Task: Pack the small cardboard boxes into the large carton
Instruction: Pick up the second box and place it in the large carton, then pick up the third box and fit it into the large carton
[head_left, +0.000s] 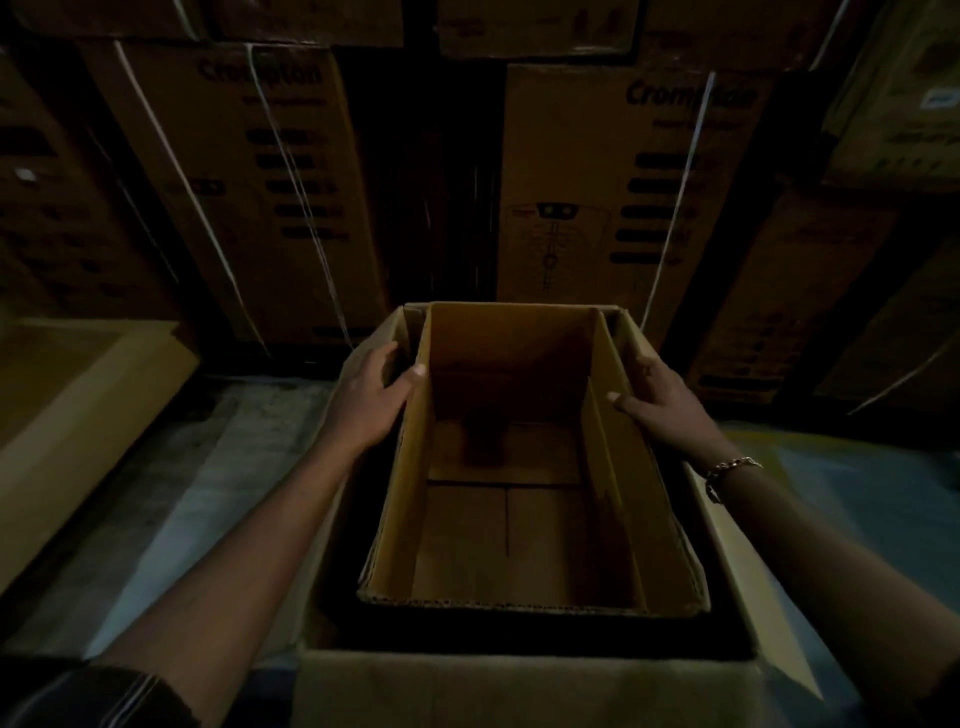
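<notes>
While both hands grip it, open-topped brown cardboard box (509, 540) sits between them, partway inside large brown carton (493, 686), dark gap around box walls. Left hand (371, 400) on box's left wall near far corner, thumb hooked over rim, fingers curled round outside. Right hand (665, 410) on right wall opposite, thumb along rim, fingers down outer face, mostly hidden. Chain bracelet (732, 467) on right wrist. Tall printed cardboard cartons (613, 182) stacked behind. Pale cardboard piece (78, 405) at left on grey floor (182, 493).
</notes>
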